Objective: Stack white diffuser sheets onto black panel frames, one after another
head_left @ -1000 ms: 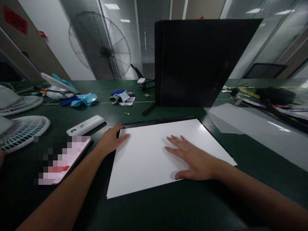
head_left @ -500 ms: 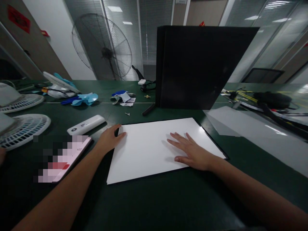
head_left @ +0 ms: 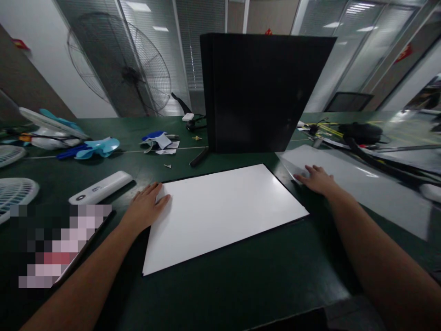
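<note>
A white rectangular sheet (head_left: 220, 216) with a thin dark edge lies flat on the dark green table (head_left: 213, 294). My left hand (head_left: 146, 207) rests at its upper left corner, thumb apart from the other fingers, holding nothing. Over on the right, my right hand (head_left: 317, 179) is on the near left part of a translucent sheet (head_left: 372, 197), its fingers spread and bent a little. Whether the fingertips pinch that sheet's edge is hard to see, but the hand looks open.
A black panel-like box (head_left: 265, 92) stands upright behind the white sheet. A white oblong device (head_left: 101, 187) and a pixelated phone (head_left: 69, 243) lie left. Light blue items (head_left: 98, 148), a small key-like piece (head_left: 196, 138) and cables (head_left: 386, 161) are farther back.
My right hand has left the white sheet and moved right to the translucent sheet. My left hand stays at the white sheet's corner. The view has turned right, and the white sheet sits slightly rotated.
</note>
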Motion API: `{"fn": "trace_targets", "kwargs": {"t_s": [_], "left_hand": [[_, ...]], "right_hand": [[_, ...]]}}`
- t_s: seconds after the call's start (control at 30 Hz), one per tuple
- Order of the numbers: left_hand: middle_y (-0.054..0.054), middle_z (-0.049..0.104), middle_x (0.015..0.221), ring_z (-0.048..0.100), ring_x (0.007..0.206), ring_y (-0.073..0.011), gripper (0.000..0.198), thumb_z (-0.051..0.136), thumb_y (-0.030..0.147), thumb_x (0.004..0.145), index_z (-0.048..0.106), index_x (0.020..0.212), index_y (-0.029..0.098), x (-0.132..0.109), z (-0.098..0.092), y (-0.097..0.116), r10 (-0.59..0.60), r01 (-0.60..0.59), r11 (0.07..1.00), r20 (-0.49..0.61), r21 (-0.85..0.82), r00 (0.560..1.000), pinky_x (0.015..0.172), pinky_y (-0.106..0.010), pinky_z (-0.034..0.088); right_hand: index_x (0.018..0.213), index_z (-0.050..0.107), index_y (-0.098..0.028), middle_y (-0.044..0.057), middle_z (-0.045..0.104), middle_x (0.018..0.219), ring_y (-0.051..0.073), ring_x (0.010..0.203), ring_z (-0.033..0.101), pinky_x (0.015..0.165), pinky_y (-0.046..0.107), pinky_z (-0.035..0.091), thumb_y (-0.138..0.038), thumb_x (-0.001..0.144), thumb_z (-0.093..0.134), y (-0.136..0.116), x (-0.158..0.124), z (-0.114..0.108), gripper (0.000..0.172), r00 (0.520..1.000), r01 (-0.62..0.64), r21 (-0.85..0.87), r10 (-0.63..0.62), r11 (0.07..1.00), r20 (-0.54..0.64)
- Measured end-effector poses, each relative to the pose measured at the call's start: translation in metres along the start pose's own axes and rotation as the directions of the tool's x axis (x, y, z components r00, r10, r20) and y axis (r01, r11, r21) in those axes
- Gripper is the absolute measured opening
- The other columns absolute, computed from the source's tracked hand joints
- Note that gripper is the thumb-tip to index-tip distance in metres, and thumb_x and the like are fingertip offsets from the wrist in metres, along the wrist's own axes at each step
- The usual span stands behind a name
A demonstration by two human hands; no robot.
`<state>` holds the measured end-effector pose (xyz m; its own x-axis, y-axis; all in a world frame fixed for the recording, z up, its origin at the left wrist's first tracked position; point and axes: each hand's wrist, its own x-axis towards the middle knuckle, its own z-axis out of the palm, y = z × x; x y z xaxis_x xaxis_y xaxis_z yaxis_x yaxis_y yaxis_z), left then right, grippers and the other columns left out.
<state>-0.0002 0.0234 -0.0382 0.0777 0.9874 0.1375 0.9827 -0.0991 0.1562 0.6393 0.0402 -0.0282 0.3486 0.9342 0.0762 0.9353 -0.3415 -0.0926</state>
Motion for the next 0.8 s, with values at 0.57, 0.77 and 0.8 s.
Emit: {"fn": "trace_targets", "kwargs": {"t_s": [0.57, 0.77, 0.8], "left_hand": [[-0.014, 0.036, 0.173, 0.028, 0.162, -0.0367, 0.084, 0.036, 0.066, 0.099, 0.043, 0.164, 0.012, -0.001, -0.007, 0.002, -0.015, 0.016, 1.0, 0.071, -0.001, 0.997, 0.131, -0.054, 0.023], [-0.016, 0.034, 0.173, 0.027, 0.162, -0.0376, 0.08, 0.036, 0.063, 0.101, 0.043, 0.163, 0.014, -0.003, -0.009, 0.002, -0.002, 0.003, 1.0, 0.063, -0.023, 0.998, 0.13, -0.057, 0.022], [-0.016, 0.035, 0.173, 0.028, 0.162, -0.0376, 0.078, 0.034, 0.062, 0.102, 0.044, 0.163, 0.014, -0.003, -0.008, 0.002, -0.001, 0.003, 1.0, 0.058, -0.03, 0.998, 0.129, -0.058, 0.023]], "right_hand": [[0.136, 0.074, -0.02, 0.021, 0.075, 0.123, 0.043, 0.11, 0.071, 0.092, 0.054, 0.056, -0.064, 0.1, 0.046, -0.069, -0.055, -0.053, 0.064, 0.994, 0.103, -0.026, -0.104, 0.994, -0.027], [0.157, 0.056, -0.031, 0.012, 0.07, 0.141, 0.035, 0.115, 0.071, 0.103, 0.058, 0.054, -0.071, 0.099, 0.052, -0.158, -0.15, -0.075, 0.071, 0.823, 0.462, 0.323, -0.535, 0.826, 0.191], [0.162, 0.048, -0.031, 0.011, 0.061, 0.153, 0.035, 0.127, 0.067, 0.11, 0.057, 0.051, -0.072, 0.099, 0.053, -0.168, -0.166, -0.079, 0.076, 0.711, 0.524, 0.455, -0.664, 0.72, 0.231]]}}
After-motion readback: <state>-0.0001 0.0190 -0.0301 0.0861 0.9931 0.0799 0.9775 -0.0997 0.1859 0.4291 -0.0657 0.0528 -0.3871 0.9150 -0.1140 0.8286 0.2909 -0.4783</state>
